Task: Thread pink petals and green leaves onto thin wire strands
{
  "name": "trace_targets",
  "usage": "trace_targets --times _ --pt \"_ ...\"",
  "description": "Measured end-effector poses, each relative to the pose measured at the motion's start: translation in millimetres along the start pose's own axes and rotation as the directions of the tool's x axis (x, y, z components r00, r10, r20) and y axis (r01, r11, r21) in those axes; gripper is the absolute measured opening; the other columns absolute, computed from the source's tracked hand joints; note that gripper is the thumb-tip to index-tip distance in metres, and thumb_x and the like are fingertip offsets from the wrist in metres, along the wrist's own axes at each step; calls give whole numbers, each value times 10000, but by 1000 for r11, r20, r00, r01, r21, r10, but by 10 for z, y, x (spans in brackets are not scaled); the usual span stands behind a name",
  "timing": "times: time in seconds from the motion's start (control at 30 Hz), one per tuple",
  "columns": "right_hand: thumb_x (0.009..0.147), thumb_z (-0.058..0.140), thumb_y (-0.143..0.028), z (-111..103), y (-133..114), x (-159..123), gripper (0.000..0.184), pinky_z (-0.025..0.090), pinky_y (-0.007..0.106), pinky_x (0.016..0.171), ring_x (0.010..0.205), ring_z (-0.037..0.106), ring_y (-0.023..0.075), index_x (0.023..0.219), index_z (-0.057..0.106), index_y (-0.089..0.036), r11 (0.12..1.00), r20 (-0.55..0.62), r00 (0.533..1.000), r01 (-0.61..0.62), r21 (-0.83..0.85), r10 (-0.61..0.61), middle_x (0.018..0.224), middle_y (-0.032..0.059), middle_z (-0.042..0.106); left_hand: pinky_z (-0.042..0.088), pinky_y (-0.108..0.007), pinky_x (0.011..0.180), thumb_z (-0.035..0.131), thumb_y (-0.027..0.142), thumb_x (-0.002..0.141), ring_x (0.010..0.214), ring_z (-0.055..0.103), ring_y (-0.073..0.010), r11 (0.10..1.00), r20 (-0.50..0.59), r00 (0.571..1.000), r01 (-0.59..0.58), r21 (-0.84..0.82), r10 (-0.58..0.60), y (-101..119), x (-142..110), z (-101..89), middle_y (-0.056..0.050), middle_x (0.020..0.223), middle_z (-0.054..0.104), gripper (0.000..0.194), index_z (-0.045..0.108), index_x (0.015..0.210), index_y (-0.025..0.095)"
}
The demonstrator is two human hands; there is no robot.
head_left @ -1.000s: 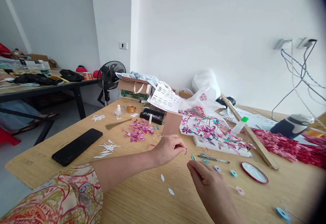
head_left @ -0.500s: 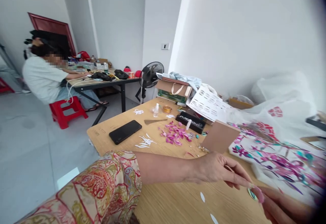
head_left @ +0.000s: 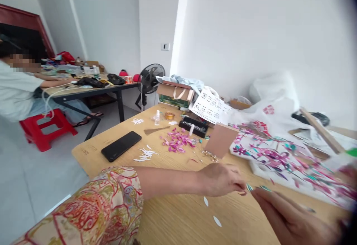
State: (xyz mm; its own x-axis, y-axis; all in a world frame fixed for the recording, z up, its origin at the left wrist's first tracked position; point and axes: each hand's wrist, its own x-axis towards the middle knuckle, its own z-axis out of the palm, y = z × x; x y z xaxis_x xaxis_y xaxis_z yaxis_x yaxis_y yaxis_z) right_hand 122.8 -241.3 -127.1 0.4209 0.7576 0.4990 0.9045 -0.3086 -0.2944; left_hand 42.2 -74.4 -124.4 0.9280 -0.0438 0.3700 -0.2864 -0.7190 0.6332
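My left hand (head_left: 221,179) reaches across the wooden table (head_left: 178,222), its fingers pinched together near a small green-and-white paper leaf (head_left: 249,187). My right hand (head_left: 290,219) comes in from the lower right, blurred, its fingertips meeting the left hand's at that leaf. Which hand holds the leaf I cannot tell. Two white paper petals (head_left: 206,201) lie on the table just below my hands. The white board with pink and teal paper flowers (head_left: 281,159) lies right behind them.
A black phone (head_left: 121,145), white paper cut-outs (head_left: 145,154), a heap of pink petals (head_left: 177,143), a brown card (head_left: 221,139), a small bottle (head_left: 157,117) and boxes lie on the table. A fan (head_left: 151,79) stands behind. Another person (head_left: 16,89) sits at a far table.
The view has swung back to the right and slightly down. My two hands stay together at the small leaf; my right hand shows more of itself now.
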Motion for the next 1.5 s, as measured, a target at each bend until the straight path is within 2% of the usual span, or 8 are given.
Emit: trace_targets --times 0.1,0.37,0.67,0.87,1.03,1.17,1.37,1.5 --pt "734 490 -418 -145 21 159 214 439 215 470 593 608 172 753 632 -260 998 2 998 -71 0 71 736 9 673 381 -187 691 586 110 710 721 508 -100 978 68 997 -9 -207 24 83 -41 -43 -8 722 567 72 621 657 143" --pt "790 432 -411 225 -73 86 314 388 197 426 468 490 126 661 611 -187 919 95 972 -234 317 215 490 -16 521 368 -190 527 638 255 639 521 443 -61 604 -6 928 237 -761 -372 211 -56 -124 27 538 496 160 584 637 104" --pt "848 373 -298 71 -391 -133 289 374 211 454 500 525 127 712 612 -208 994 51 998 -53 98 49 576 8 590 364 -201 582 563 160 693 613 485 -96 928 -170 945 223 -297 -281 13 26 -83 3 639 567 76 630 667 133" --pt "812 425 -316 -228 -240 131 240 389 223 518 596 565 146 702 619 -230 996 -50 995 -78 50 81 692 15 642 358 -195 627 589 122 690 660 487 -92 982 52 996 83 -169 -76 111 -37 -124 7 662 566 73 642 652 155" --pt "776 458 -361 -40 -78 258 252 382 221 501 530 494 134 652 593 -189 909 92 969 -249 333 231 548 -10 547 352 -188 530 607 188 657 537 450 -66 722 171 961 277 -634 -218 234 -86 -146 21 563 514 74 604 655 115" --pt "794 429 -392 211 -106 129 311 352 209 447 470 440 119 611 563 -178 845 170 948 -317 430 269 473 -30 448 352 -196 541 644 258 629 528 442 -61 581 34 928 261 -771 -372 265 -72 -165 30 547 501 165 573 638 110" --pt "846 359 -296 190 -335 -91 301 370 211 498 527 513 129 680 584 -186 973 87 991 -115 202 99 582 8 559 354 -200 524 592 212 664 526 442 -75 723 -80 900 288 -628 -428 103 34 -62 25 548 500 106 574 637 112" --pt "850 335 -270 -34 -379 -56 322 340 219 477 500 507 129 663 588 -200 999 58 998 -28 -22 29 584 14 568 354 -204 594 563 136 690 623 479 -95 960 -115 977 148 -237 -179 40 48 -3 5 627 548 74 615 638 129"
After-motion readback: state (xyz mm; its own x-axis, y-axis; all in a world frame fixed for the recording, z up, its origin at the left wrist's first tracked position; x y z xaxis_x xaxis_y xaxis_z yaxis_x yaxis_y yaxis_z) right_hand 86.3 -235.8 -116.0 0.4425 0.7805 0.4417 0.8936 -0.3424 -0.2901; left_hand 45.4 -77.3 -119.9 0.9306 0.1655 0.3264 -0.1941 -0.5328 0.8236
